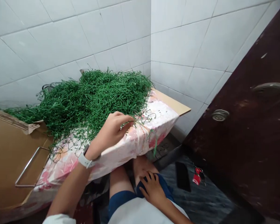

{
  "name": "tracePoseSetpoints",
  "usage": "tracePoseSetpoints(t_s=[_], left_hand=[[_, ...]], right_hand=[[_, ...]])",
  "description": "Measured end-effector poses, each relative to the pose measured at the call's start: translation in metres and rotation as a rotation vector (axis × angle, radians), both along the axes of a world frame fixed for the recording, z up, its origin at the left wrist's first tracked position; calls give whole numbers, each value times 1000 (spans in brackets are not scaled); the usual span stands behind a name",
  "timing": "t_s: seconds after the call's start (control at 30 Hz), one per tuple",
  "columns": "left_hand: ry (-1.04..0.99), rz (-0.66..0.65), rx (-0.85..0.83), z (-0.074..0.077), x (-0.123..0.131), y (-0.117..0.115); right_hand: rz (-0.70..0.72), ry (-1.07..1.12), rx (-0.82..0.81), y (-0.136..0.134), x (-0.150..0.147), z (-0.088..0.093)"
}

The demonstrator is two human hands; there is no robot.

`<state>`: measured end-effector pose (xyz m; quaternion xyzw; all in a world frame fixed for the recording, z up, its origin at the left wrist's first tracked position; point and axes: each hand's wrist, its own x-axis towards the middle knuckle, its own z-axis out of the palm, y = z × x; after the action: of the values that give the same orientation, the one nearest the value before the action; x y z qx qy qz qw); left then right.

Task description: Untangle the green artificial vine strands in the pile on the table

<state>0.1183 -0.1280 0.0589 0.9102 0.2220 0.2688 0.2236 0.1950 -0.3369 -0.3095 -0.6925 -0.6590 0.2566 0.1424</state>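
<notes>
My left hand (115, 129), with a white watch on the wrist, reaches over the front edge of a table with a flowered cover (121, 155). Its thumb and fingers pinch together on thin strands, whose far ends run over the cover. A big heap of thin green wire-like strands (112, 90), many with small looped or hooked ends, lies just behind this hand. Down on my thigh, at the hem of my blue shorts, rests my right hand (152, 188), fingers apart and holding nothing. A green strip (155, 147) hangs off the table edge.
An open cardboard box (11, 161) and a bent metal rod frame (25, 168) stand at the left. A bare board (171, 101) juts out at the right. On the dark floor lie a black flat object (182, 176) and a red item (197, 178), near a brown door (247, 133).
</notes>
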Motion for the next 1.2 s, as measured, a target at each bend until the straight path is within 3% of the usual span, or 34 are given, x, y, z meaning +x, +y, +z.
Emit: tracePoseSetpoints(t_s=[0.13,0.2,0.3,0.33,0.37,0.47,0.57,0.67,0.8,0.87,0.97,1.07,1.13,1.2], left_hand=[[1,51,196,51,34,63],[-74,227,201,82,51,110],[-137,612,228,118,64,183],[-141,652,179,123,62,203],[-145,613,137,125,57,218],[-143,548,196,106,24,233],[-174,608,242,65,-23,220],[-287,649,150,25,-70,206],[-340,689,149,-6,-114,199],[-303,682,164,-10,-123,196],[-255,651,204,-2,-117,195],[-164,581,280,16,-85,198],[32,516,462,29,-54,205],[136,532,530,40,-22,216]], right_hand=[[-21,35,19,-1,2,4],[-28,44,9,-1,1,7],[-37,33,-16,-1,1,9],[-41,27,-15,-1,1,10],[-46,22,-10,-1,2,10],[-56,16,11,-1,3,10],[-56,0,27,-2,3,9],[-53,-28,77,-2,1,5],[-34,-81,116,1,-3,2],[-26,-103,107,3,-5,5],[-36,-116,111,5,-7,8],[-45,-110,111,6,-7,9],[-49,-98,99,6,-6,9],[-55,-78,83,6,-3,7]])
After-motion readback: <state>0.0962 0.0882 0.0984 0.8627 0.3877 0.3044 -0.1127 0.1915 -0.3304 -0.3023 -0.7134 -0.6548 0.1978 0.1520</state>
